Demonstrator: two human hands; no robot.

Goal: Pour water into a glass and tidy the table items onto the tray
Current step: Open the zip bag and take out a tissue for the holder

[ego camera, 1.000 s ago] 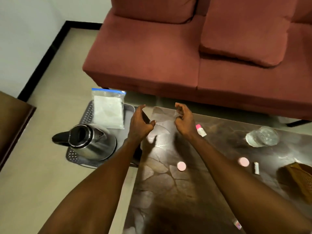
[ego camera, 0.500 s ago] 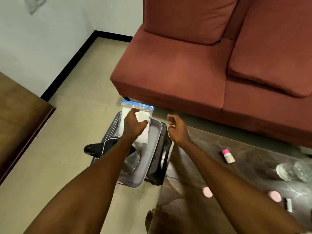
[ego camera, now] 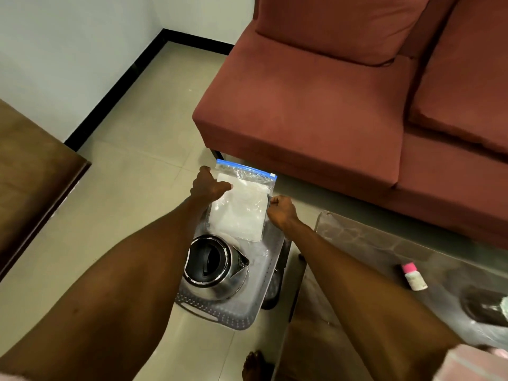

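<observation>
A clear zip bag [ego camera: 242, 207] with a blue seal and white contents lies on the far end of the grey perforated tray [ego camera: 233, 312]. My left hand [ego camera: 207, 185] grips the bag's upper left edge. My right hand [ego camera: 281, 211] pinches its right edge with closed fingers. A steel kettle [ego camera: 215, 266] with a black lid stands on the tray's near half, just below the bag. A small white bottle with a pink cap [ego camera: 413, 276] lies on the glass-topped table [ego camera: 371, 243] at the right. The drinking glass is out of view.
The tray sits on a low stand left of the table. A red sofa [ego camera: 343, 92] fills the back right. A dark wooden furniture top [ego camera: 30, 174] is at the left edge. Beige floor tiles lie between them, and a bare foot [ego camera: 254, 367] shows at the bottom.
The view swung left from the table to the tray. My left hand went to the zip bag first. My right hand has now left the table edge and closed on the bag's right side.
</observation>
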